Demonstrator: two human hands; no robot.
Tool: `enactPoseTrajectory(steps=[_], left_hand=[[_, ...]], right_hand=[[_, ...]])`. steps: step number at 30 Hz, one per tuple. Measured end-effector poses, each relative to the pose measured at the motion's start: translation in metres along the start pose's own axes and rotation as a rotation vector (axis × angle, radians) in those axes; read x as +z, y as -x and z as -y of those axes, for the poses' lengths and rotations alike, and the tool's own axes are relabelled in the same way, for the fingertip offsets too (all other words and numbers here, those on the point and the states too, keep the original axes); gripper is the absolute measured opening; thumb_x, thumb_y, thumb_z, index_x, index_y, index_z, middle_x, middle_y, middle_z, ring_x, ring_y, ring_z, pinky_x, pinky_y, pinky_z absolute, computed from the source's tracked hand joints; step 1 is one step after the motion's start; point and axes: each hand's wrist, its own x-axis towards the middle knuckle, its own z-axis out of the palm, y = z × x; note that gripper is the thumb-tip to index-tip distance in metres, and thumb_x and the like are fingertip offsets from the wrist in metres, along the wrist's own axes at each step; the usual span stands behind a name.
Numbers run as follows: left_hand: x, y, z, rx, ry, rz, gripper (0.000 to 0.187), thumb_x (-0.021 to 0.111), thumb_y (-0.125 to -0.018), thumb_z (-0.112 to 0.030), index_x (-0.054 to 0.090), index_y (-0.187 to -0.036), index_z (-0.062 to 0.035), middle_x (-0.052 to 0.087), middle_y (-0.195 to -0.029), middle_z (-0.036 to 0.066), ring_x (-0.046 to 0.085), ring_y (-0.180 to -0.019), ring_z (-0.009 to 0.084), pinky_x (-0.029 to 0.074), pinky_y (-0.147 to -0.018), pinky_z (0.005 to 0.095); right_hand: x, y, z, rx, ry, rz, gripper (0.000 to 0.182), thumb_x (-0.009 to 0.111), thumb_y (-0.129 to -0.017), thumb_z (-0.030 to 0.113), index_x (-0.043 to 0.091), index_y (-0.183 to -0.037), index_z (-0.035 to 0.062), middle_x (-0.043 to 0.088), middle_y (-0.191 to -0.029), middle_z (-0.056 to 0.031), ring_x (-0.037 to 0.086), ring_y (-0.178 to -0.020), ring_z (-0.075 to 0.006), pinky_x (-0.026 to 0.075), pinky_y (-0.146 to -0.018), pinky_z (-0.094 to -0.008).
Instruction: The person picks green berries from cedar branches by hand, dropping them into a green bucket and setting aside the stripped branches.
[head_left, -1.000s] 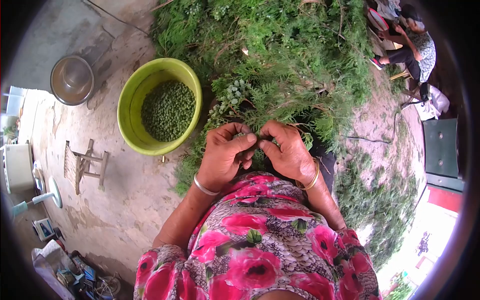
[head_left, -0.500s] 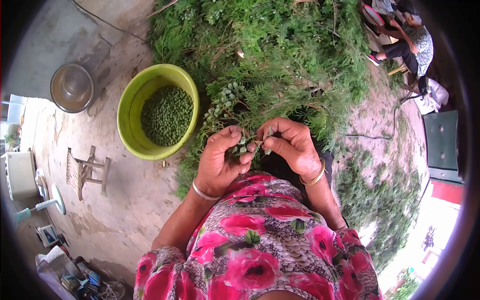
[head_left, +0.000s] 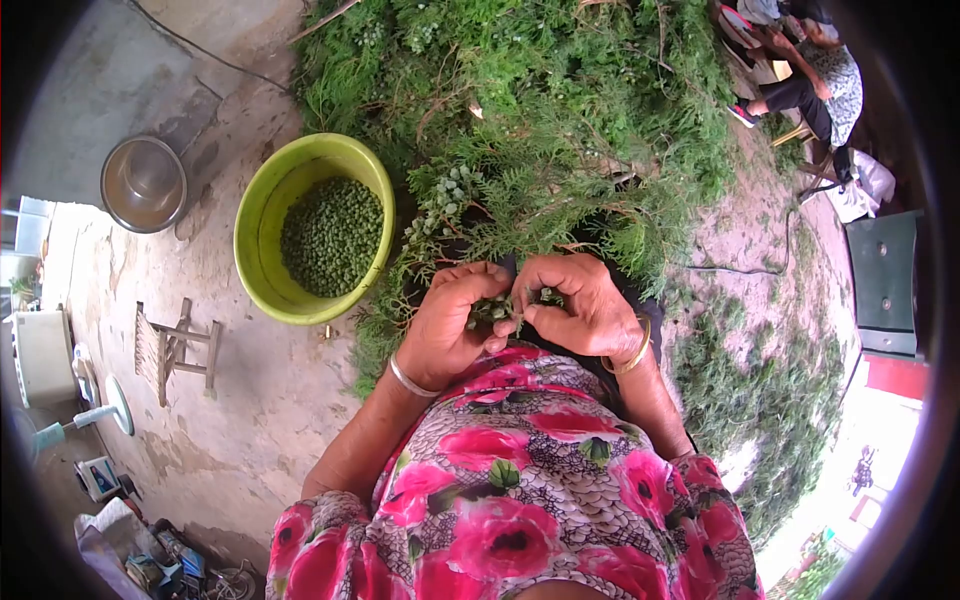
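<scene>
My left hand (head_left: pixel 447 325), with a pale bangle at the wrist, is curled around several small green cones (head_left: pixel 487 312). Close against it, my right hand (head_left: pixel 587 305), with a gold bangle, is closed in a pinch; green cones and bits of sprig show between its fingers. Both hands meet just above my lap, thumbs near each other. A leafy conifer branch (head_left: pixel 520 225) lies just beyond them, carrying pale green cones (head_left: pixel 452 190). To the left stands a yellow-green tub (head_left: pixel 247 235) partly filled with picked green cones (head_left: pixel 333 240).
A big heap of cut conifer branches (head_left: pixel 540 100) spreads ahead. On the concrete at left are a metal basin (head_left: pixel 118 205) and a small folding stool (head_left: pixel 155 355). Another person (head_left: pixel 835 85) sits at upper right. Green sprigs (head_left: pixel 750 400) cover ground at right.
My hands have drawn closer together, and the right fingers have curled in further over the cones. The view has shifted slightly.
</scene>
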Motion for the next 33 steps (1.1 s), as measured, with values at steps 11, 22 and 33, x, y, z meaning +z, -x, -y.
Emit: enactPoseTrajectory(steps=[11,22,33], left_hand=[[-0.001,0.001,0.004,0.060,0.160,-0.067,0.007,0.058,-0.083,-0.001,0.057,-0.090,-0.0012,0.056,-0.079,0.008,0.050,-0.059,0.0130,0.039,-0.048,0.0238],[-0.018,-0.006,0.001,0.074,0.477,-0.132,0.033,0.059,-0.093,-0.027,0.056,-0.104,0.0043,0.060,-0.098,0.022,0.060,-0.079,0.0258,0.056,-0.068,0.0343],[0.012,-0.005,-0.004,0.179,0.572,0.032,0.075,0.053,-0.092,-0.046,0.034,-0.124,0.0189,0.043,-0.122,0.034,0.047,-0.117,0.0428,0.038,-0.106,0.0525]], right_hand=[[0.005,0.002,-0.005,0.074,0.116,-0.184,0.008,0.062,-0.075,0.001,0.055,-0.080,-0.0008,0.059,-0.071,-0.0133,0.061,-0.065,-0.0250,0.047,-0.060,-0.0341],[-0.037,0.014,-0.003,0.255,0.311,-0.663,0.009,0.059,-0.081,-0.002,0.064,-0.088,0.0020,0.066,-0.077,-0.0073,0.061,-0.065,-0.0138,0.047,-0.060,-0.0275],[-0.008,0.010,0.008,0.281,0.784,-0.407,0.012,0.064,-0.078,0.012,0.064,-0.090,0.0078,0.064,-0.079,-0.0155,0.063,-0.070,-0.0354,0.049,-0.062,-0.0451]])
